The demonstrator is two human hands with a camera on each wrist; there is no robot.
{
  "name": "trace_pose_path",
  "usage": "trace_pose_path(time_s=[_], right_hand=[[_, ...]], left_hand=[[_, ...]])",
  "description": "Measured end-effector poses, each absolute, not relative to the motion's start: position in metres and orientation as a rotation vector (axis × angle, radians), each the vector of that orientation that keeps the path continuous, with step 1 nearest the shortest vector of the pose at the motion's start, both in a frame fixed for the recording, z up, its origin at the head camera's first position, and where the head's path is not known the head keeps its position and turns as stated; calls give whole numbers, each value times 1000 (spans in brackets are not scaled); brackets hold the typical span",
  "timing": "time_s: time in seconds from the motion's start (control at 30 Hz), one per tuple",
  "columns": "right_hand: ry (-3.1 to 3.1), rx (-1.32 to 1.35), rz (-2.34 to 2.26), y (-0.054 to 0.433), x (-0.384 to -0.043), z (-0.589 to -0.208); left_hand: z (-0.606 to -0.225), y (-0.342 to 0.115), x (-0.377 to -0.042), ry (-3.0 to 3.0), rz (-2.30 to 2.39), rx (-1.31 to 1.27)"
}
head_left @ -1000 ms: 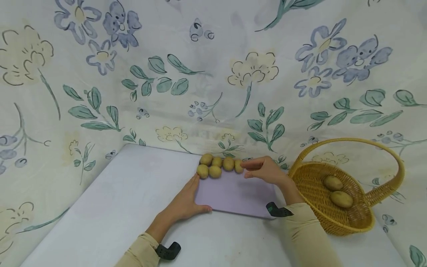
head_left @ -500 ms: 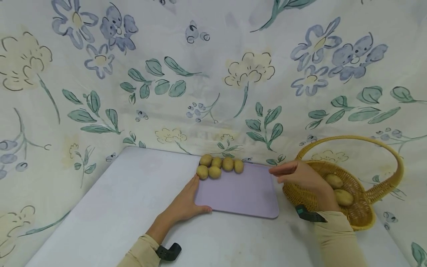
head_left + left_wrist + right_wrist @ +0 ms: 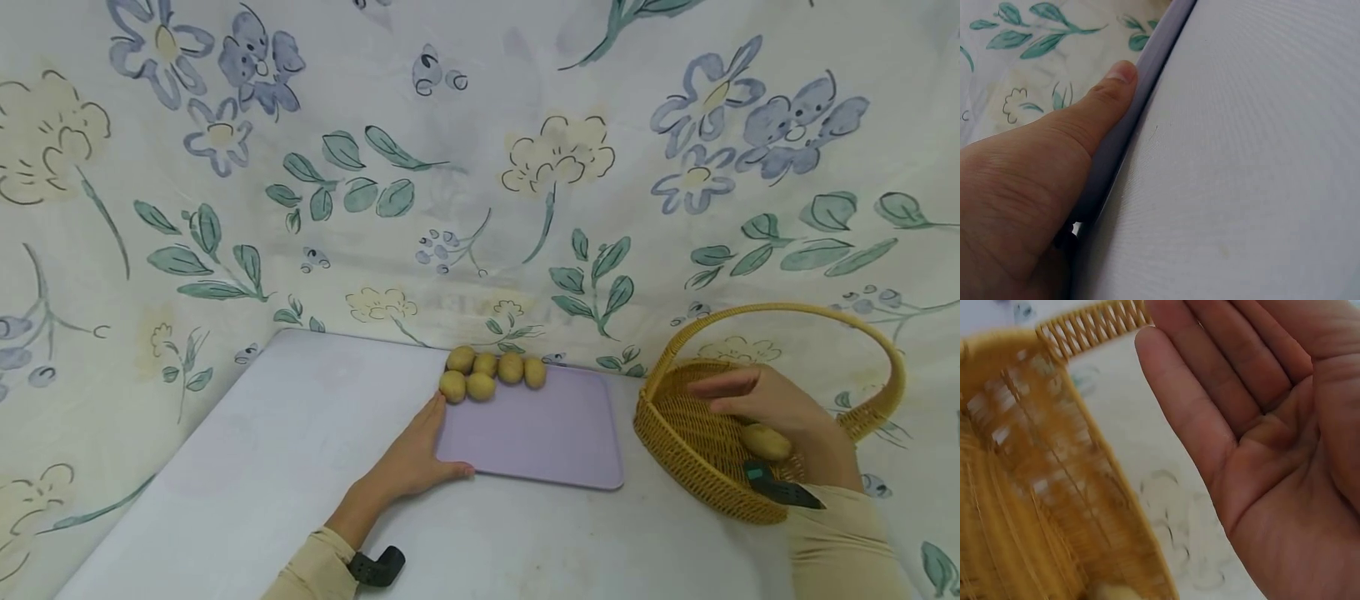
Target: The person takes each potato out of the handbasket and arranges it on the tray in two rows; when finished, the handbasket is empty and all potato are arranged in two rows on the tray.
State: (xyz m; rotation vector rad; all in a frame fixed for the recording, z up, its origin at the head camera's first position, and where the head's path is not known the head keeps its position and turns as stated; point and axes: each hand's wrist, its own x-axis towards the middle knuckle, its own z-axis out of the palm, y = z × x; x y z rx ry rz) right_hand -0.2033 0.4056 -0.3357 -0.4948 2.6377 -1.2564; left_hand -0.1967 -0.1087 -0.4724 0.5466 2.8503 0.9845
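Observation:
Several potatoes (image 3: 481,386) lie in two rows at the back left of a lilac tray (image 3: 536,437). My left hand (image 3: 411,454) rests against the tray's left side, fingers extended along it and thumb at the front edge. In the left wrist view the thumb (image 3: 1110,94) touches the lilac rim. My right hand (image 3: 783,408) hangs over the wicker basket (image 3: 686,454), holding nothing. A potato (image 3: 765,442) shows in the basket under that hand, which covers part of the inside. From the right wrist the palm (image 3: 1272,469) looks bare, fingers lightly bent.
The basket's tall arched handle (image 3: 780,308) rises over the right hand. A white table (image 3: 315,433) carries tray and basket. Flower-patterned cloth (image 3: 450,183) stands close behind the tray.
My right hand has moved right, away from the potatoes on the tray to over the basket, and now hides one of the two potatoes there. The left hand has stayed at the tray.

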Motion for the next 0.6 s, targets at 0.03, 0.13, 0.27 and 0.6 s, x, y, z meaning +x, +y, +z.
trace_pose_path(time_s=[0.03, 0.13, 0.27, 0.6], right_hand=[[2650, -481, -1255, 411, -202, -336], [2713, -430, -1170, 424, -200, -336], [2807, -314, -938, 438, -197, -339], [2870, -164, -692, 453, -195, -347]], left_hand=[[-473, -109, -197, 2848, 989, 547], [-474, -109, -198, 2848, 981, 542], [-475, -109, -197, 2851, 977, 535], [-473, -108, -197, 2848, 978, 506]])
